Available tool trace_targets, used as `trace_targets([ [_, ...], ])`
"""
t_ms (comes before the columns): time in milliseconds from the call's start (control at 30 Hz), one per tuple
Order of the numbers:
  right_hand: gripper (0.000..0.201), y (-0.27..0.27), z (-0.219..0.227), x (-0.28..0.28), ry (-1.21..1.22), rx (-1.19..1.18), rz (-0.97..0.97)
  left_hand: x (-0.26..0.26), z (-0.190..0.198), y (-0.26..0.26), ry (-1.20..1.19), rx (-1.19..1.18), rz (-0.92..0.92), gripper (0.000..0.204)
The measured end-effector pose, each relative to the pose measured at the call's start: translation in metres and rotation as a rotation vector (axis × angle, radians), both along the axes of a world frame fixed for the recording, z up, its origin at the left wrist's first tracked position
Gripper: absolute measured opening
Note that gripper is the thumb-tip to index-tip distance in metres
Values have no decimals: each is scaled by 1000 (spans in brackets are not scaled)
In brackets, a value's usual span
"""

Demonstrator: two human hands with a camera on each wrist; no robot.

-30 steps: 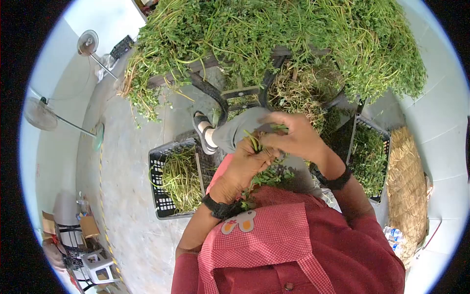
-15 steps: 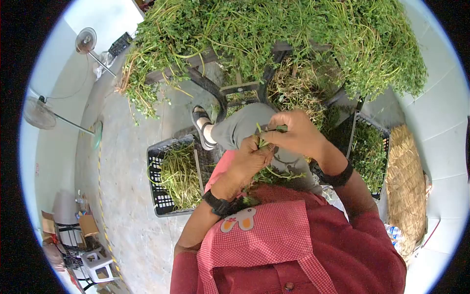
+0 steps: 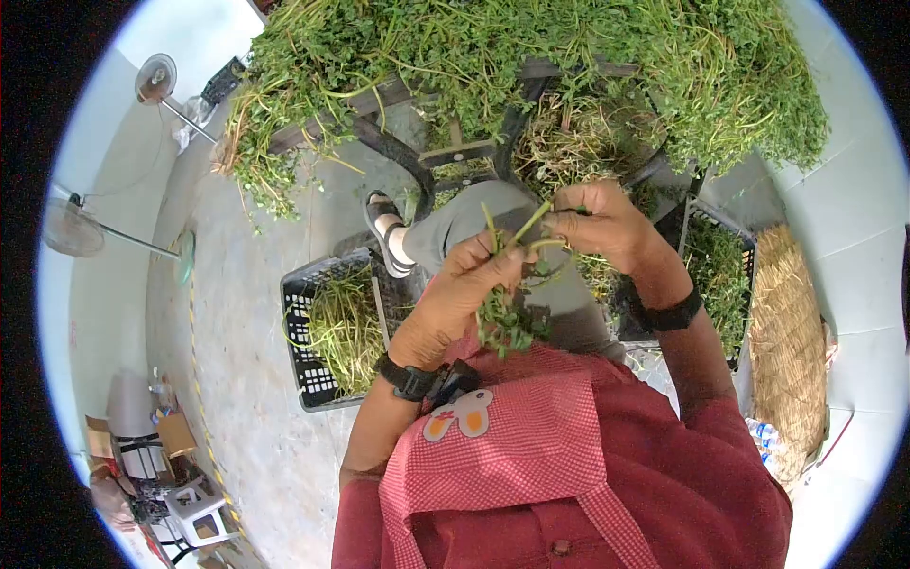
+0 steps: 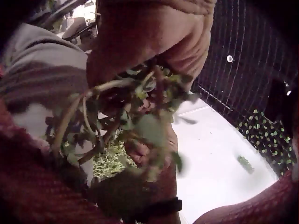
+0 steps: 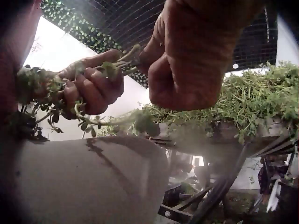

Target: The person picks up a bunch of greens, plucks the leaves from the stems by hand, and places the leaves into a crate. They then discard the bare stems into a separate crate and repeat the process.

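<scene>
In the head view the left hand (image 3: 471, 287) grips a small bunch of leafy green stems (image 3: 502, 322), its leaves hanging below the fist and stem ends sticking up. The right hand (image 3: 607, 228), up and to the right of it, pinches a stem between thumb and fingers. In the right wrist view the left hand's curled fingers (image 5: 93, 91) wrap the stems, and the right hand (image 5: 187, 60) holds their tips. Leaves (image 4: 149, 128) cover part of the hands in the left wrist view.
A large heap of greens (image 3: 531, 57) lies on a raised table ahead. A black crate (image 3: 308, 370) of pale stems stands left, another crate with greens (image 3: 718, 275) right. A straw roll (image 3: 787, 351) lies farther right. A knee and sandalled foot (image 3: 387, 228) are below the table.
The hands have moved apart, the right one up and to the right. The stems now show between them, and the leafy part hangs below the left hand.
</scene>
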State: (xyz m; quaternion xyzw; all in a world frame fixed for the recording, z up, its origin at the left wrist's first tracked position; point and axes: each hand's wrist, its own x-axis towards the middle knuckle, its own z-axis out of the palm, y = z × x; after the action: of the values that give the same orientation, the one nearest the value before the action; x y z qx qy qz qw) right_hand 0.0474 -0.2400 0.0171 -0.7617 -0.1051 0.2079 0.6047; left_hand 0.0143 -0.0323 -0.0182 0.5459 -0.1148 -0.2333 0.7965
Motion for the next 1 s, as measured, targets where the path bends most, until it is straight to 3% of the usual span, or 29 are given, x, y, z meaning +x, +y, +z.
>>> trace_targets([
  [33,24,1,0,-4,-6,57,6,1,6,5,220,-49,-55,22],
  [167,24,4,-1,-7,-67,51,74,-1,11,-3,279,-38,-112,22],
  [233,24,7,-6,-6,-78,73,70,-2,10,-8,85,89,-143,28],
  [300,24,10,-7,-6,-93,94,70,0,3,-4,73,136,-168,27],
  [400,23,11,-3,-12,74,173,-45,2,2,-3,52,168,-195,24],
  [467,22,9,-5,-17,408,581,53,2,4,-1,45,154,-198,23],
  [533,20,2,-4,-23,427,536,98,3,7,5,-139,313,-291,20],
  [600,19,-11,-2,-31,446,491,141,3,-3,5,-171,376,-241,18],
  [667,16,-31,5,-41,278,634,20,2,-15,6,-202,437,-194,17],
  [700,15,-42,16,-42,157,667,-77,2,-19,12,-1,269,-56,19],
  [767,15,-67,27,-40,41,710,-188,9,-23,23,283,-176,45,30],
  [867,14,-101,30,-21,26,768,-206,13,-9,26,200,-242,125,35],
  [933,16,-107,14,-13,154,956,-289,13,-6,26,199,-223,151,34],
  [1000,21,-107,-15,-10,100,938,-272,15,-7,26,324,-391,172,30],
])
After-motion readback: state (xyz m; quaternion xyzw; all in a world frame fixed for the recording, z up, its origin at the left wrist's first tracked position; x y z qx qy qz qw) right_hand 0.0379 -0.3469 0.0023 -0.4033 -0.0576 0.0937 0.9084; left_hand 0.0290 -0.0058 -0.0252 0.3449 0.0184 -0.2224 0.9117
